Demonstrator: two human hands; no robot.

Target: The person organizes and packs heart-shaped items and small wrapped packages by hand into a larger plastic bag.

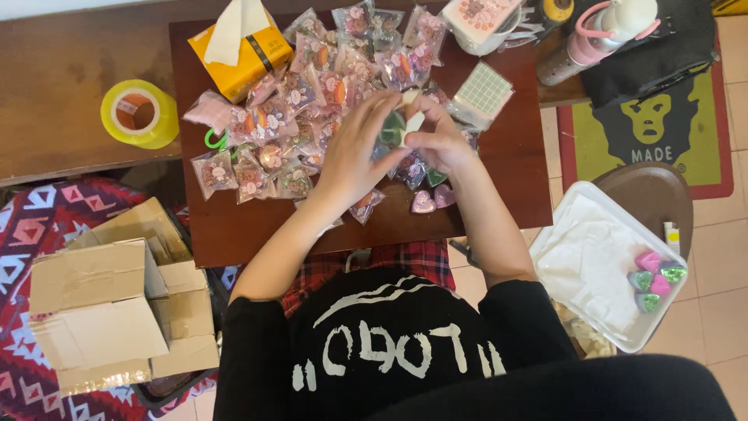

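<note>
Over a small dark wooden table my left hand and my right hand meet and together grip a green heart-shaped piece with a white bit of wrapping against it. A pile of small clear patterned packets with coloured pieces inside covers the table behind and left of my hands. Loose heart pieces, pink and green, lie just below my right hand.
An orange tissue box stands at the table's back left, a yellow tape roll on the bench beside it. A white tray on the right holds several heart pieces. Cardboard boxes sit on the floor at left.
</note>
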